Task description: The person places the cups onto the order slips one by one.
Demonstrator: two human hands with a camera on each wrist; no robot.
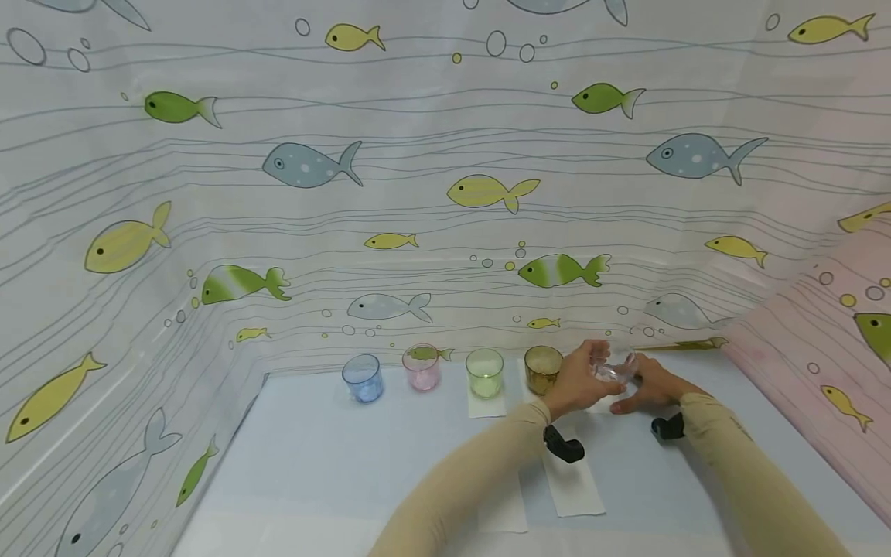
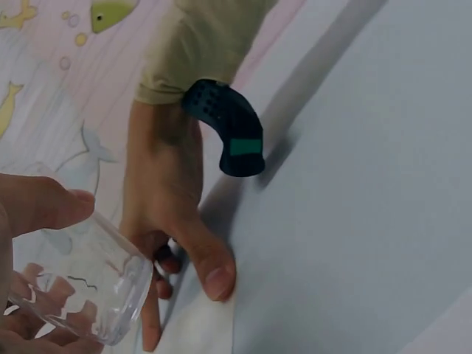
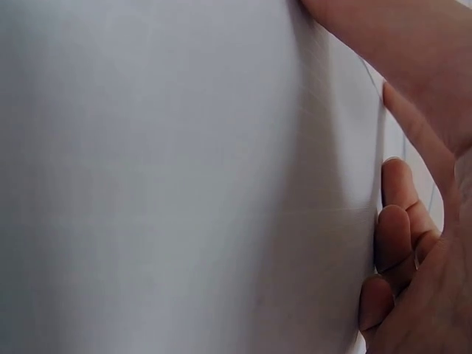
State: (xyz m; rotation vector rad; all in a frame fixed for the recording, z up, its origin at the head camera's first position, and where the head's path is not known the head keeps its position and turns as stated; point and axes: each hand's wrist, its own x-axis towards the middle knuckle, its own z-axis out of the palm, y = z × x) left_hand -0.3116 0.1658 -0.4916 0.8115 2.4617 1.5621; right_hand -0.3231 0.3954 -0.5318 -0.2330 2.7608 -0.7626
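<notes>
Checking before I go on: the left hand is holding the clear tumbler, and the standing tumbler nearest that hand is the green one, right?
Not quite: the standing tumbler nearest the left hand is the brown tumbler, as the head view shows. The left hand does hold the clear tumbler.

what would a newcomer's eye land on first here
Probably the fish-patterned backdrop, filling the upper part of the head view. Next, the tinted glasses along the table's back: blue glass, pink glass, green glass, amber glass, left to right. Beyond them at right, the left hand holds a clear glass.
</notes>
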